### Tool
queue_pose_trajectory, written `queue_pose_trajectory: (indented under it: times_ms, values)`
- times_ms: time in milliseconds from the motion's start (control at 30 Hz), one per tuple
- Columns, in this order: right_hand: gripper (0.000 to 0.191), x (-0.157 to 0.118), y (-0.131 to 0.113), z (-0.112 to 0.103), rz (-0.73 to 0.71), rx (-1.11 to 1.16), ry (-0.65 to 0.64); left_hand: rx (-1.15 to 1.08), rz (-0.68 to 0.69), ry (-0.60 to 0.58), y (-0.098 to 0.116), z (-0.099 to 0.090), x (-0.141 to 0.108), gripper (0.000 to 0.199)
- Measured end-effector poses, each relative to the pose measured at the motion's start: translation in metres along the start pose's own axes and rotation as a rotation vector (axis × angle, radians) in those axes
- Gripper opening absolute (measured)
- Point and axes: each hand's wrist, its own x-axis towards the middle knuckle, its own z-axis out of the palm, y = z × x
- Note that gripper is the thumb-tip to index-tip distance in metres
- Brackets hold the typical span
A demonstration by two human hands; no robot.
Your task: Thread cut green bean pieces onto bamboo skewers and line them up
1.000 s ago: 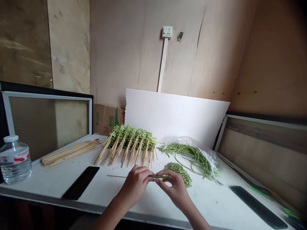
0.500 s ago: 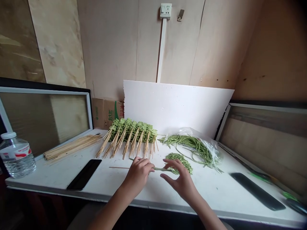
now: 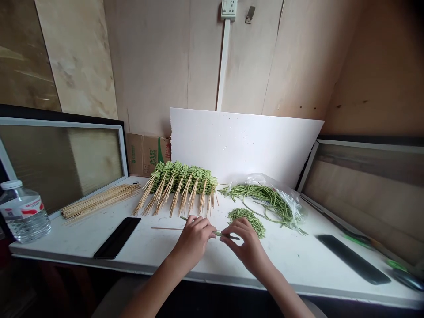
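My left hand (image 3: 194, 236) is closed around a long green bean (image 3: 217, 233), whose tip pokes out above the knuckles. A thin wooden skewer (image 3: 165, 228) runs leftward from this hand; its far part is hidden behind the fingers. My right hand (image 3: 243, 240) pinches the bean just right of my left hand, thumb below and fingers above. The bean's darker end reaches past the pinch. Behind my right hand lies a pile of short-cut bean pieces (image 3: 250, 218). Farther back are stacked skewers threaded with bean pieces (image 3: 185, 174), their bare sticks pointing toward me.
Loose skewers (image 3: 102, 198) and a black phone (image 3: 117, 237) lie left on the white table (image 3: 159, 260). A water bottle (image 3: 24, 212) stands at the left edge. Long beans (image 3: 265, 196) spill from a plastic bag (image 3: 288, 194). At right lies a dark flat object (image 3: 353, 258).
My right hand has closed its thumb and fingers onto the bean and moved slightly left. My left hand keeps its grip. The view has tilted slightly.
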Motion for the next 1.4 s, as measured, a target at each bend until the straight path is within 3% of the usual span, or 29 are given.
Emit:
queue_pose_trajectory:
  times_ms: [333,600,1067,1200,1333,1400]
  values:
    - [0.008,-0.007,0.007,0.019,-0.027,0.026,0.049,-0.307,-0.096,-0.006,-0.006,0.022,-0.004,0.034]
    - [0.011,-0.009,0.012,0.026,0.160,0.297,0.041,-0.638,-0.105,-0.014,-0.012,0.026,-0.004,0.031]
    - [0.031,-0.011,0.020,0.033,0.202,0.467,0.009,-0.721,-0.140,-0.024,-0.011,0.027,-0.003,0.027]
    - [0.035,-0.007,0.017,0.024,0.190,0.560,0.010,-0.799,-0.201,-0.019,-0.020,0.032,-0.004,0.026]
    - [0.027,-0.001,0.027,0.004,0.220,0.404,0.144,-0.913,-0.205,0.035,-0.024,0.028,-0.002,0.025]
    - [0.025,-0.002,0.038,0.000,0.222,0.242,0.146,-0.935,-0.193,0.068,-0.022,0.022,0.000,0.022]
